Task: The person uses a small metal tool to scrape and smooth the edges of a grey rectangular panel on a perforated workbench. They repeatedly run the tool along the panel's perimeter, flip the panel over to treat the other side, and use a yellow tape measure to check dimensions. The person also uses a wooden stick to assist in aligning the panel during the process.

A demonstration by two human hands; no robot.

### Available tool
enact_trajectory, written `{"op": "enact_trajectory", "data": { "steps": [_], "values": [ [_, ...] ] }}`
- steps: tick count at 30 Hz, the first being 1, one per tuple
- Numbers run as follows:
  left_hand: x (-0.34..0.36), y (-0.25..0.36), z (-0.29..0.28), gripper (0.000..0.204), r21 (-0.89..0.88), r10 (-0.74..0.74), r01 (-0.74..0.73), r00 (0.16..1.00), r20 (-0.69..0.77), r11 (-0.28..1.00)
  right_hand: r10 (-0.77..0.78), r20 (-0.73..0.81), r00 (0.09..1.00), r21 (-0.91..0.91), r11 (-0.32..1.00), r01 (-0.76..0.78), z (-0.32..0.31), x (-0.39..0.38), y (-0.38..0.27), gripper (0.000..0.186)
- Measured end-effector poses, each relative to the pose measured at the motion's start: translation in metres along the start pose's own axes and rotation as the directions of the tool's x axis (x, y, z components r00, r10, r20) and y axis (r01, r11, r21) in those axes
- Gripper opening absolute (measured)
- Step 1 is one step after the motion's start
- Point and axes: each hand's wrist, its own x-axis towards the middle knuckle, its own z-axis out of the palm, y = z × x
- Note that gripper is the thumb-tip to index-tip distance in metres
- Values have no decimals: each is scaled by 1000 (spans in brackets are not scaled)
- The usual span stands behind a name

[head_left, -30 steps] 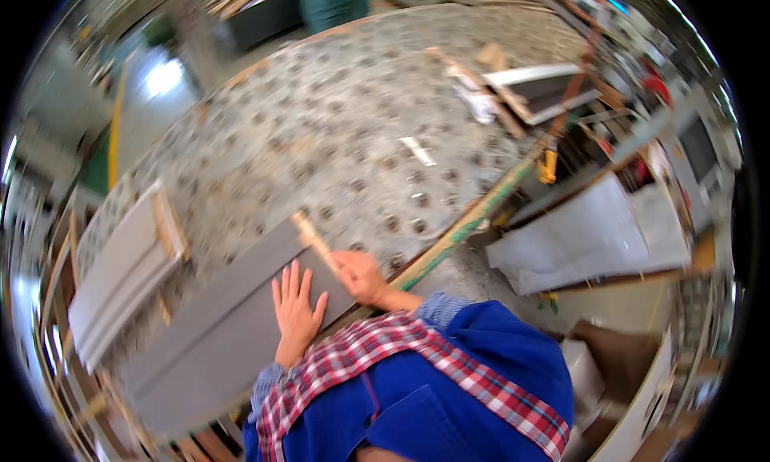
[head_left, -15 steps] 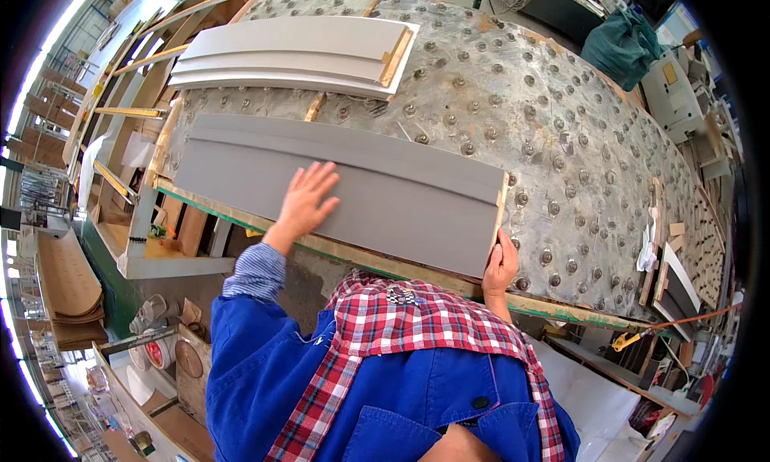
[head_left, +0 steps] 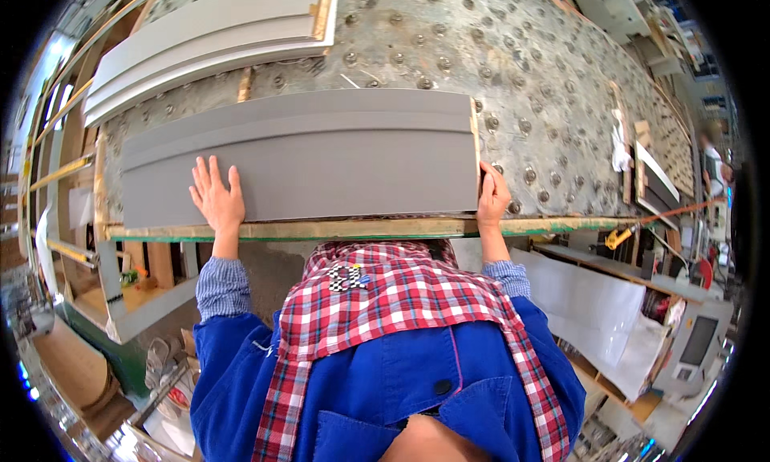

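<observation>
A long grey panel (head_left: pixel 337 173) with a raised strip along its far side lies crosswise on a metal ball-transfer table (head_left: pixel 561 141), along the near wooden edge. My left hand (head_left: pixel 216 201) rests open and flat, fingers spread, on the panel's left part. At the panel's right end, my right hand (head_left: pixel 493 193) grips the edge with curled fingers, just below a pale wooden strip. Farther back on the left sits a stack of white panels (head_left: pixel 208 41) with wood at its right end.
Wooden offcuts and a white-edged dark board (head_left: pixel 658 185) lie at the right. A yellow tool (head_left: pixel 619 236) hangs on an orange cord near the right corner. A metal frame (head_left: pixel 156 301) stands below left; white sheets (head_left: pixel 585 301) and a grey machine (head_left: pixel 694 342) are below right.
The view has swung round to face the panel squarely. My left hand has slid leftward along the panel, staying open, while my right hand stays at the right end.
</observation>
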Motion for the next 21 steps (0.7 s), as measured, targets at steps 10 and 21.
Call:
{"op": "enact_trajectory", "data": {
  "steps": [10,21],
  "values": [
    [-2,-2,-1,57,-2,56,-56,998,1,998,36,-61,997,-12,999,-37,3,2,-6,22],
    [-3,0,-12,56,13,44,-45,999,21,999,22,-76,997,-37,999,-25,5,2,-9,21]
  ]
}}
